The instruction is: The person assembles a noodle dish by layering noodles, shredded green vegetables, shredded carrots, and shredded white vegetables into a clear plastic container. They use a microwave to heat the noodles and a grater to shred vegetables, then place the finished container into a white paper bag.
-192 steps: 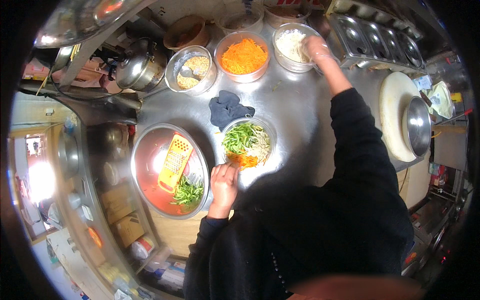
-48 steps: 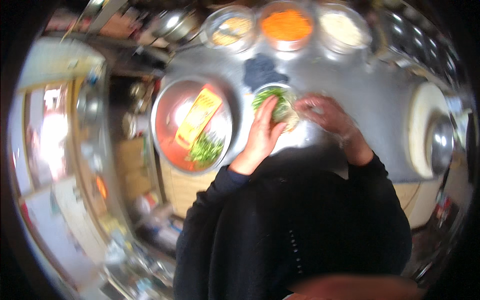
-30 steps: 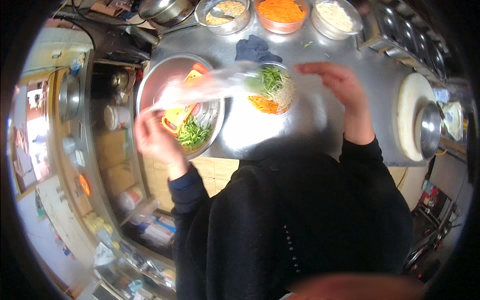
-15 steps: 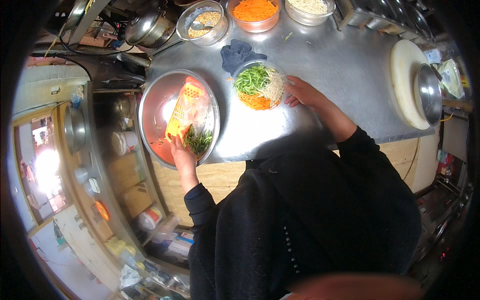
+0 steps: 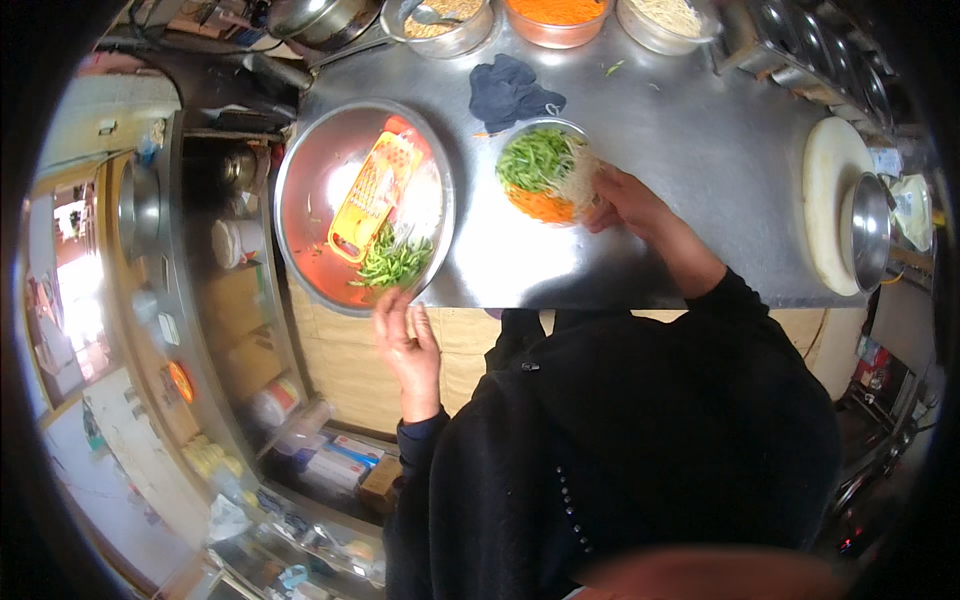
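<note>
My right hand (image 5: 625, 200) grips the right side of a clear round bowl (image 5: 587, 132), its fingers partly hidden at the rim. Inside lie green shreds (image 5: 540, 158), orange carrot shreds (image 5: 540, 205) and pale sprout-like strands (image 5: 577, 185). At the near rim of a large metal bowl (image 5: 290, 215) is my left hand (image 5: 407, 345), its fingers loosely bent and apart, with nothing seen in them. That metal bowl holds an orange grater (image 5: 368, 195), leaning on its handle end, and a heap of green shreds (image 5: 393, 258).
A dark cloth (image 5: 510, 90) lies behind the clear bowl. Along the far edge stand bowls of grains with a spoon (image 5: 440, 22), carrot shreds (image 5: 558, 10) and pale strands (image 5: 668, 15). A round white board (image 5: 828, 205) and a metal bowl (image 5: 870, 220) sit at the right.
My left hand has let go of the grater's end and drawn back to the near rim. My right hand has closed further over the clear bowl's side. The view has shifted.
</note>
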Action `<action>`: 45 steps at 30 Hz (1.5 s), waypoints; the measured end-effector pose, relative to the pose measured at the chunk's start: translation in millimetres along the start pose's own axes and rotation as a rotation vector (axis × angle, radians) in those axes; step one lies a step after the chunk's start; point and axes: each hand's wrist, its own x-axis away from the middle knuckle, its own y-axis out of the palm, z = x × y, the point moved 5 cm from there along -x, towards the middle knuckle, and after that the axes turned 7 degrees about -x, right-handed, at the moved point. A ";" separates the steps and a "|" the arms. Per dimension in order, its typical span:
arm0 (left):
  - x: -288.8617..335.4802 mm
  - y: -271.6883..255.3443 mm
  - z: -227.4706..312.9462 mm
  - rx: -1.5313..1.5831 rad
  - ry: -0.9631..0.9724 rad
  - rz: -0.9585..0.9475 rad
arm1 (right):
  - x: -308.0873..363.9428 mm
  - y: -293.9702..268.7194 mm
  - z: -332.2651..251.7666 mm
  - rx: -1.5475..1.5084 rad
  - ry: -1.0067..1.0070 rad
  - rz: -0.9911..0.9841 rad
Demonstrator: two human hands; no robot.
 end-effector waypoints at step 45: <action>731.4 -261.3 -484.4 1.007 -0.959 2.258 | 41.6 909.3 655.8 1.253 0.585 -1.344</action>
